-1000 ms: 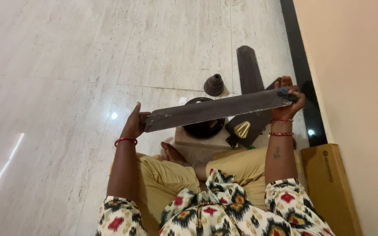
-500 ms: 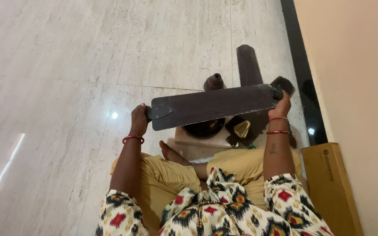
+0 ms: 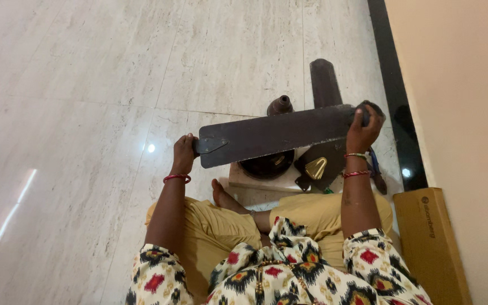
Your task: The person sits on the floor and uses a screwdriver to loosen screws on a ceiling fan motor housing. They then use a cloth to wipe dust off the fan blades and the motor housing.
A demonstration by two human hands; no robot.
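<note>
Left hand (image 3: 184, 153) is clamped on the bracket end of a dark fan blade (image 3: 272, 134), right hand (image 3: 364, 125) closed over its rounded tip, the blade held level above the fan motor (image 3: 268, 164). Risk: a slipped grip could drop it onto the bare foot (image 3: 224, 197).

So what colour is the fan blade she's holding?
Dark brown fan blade, with worn, dusty patches; the head view shows it.

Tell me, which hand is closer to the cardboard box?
Right. The right hand grips the fan blade end above the box; the left hand holds the far end, across the lap.
</note>
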